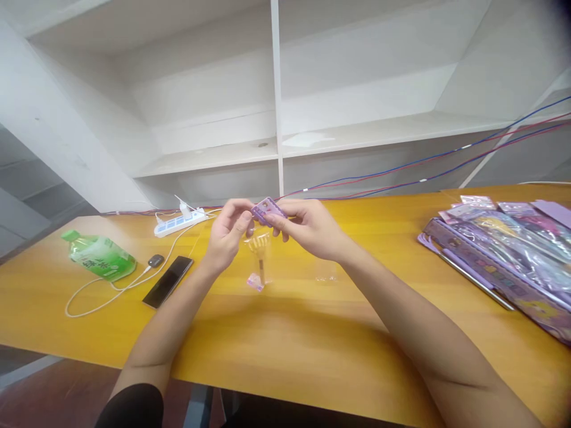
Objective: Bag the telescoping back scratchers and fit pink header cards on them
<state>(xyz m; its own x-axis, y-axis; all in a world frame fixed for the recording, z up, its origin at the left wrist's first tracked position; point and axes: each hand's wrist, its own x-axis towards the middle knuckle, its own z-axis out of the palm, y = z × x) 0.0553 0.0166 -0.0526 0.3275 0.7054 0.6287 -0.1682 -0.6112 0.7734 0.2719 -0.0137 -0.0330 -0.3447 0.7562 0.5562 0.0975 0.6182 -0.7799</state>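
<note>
Spanning the gap between two bare hands, a small, flat, purple printed card-like piece [269,209] is held above the table near its far edge. The left hand [231,232] pinches its left end between thumb and curled fingers; the right hand [307,226] pinches the opposite end, thumb laid over the near face. Gripping at both ends probably steadies so small a piece and leaves its middle exposed; whether it is one layer or several cannot be told.

Just below the hands lies a pale-yellow, hand-shaped piece with a brown stem [261,249], apparently in clear film, with a small pink-and-purple printed scrap [255,282] at the stem's lower end. Their central place presumably keeps them within easy reach. To their right, a faint transparent plastic film [326,270] rests on the yellow wood-grain table [285,351].

Farther out, a flat black phone [168,282] and a green plastic bottle [102,257] occupy the left side, near a white power strip [181,223], likely set back so that its cables avoid the working area. At right, clear plastic packets [513,232] lie heaped on a purple printed pouch [495,270], beside a slender silver rod [479,280].
</note>
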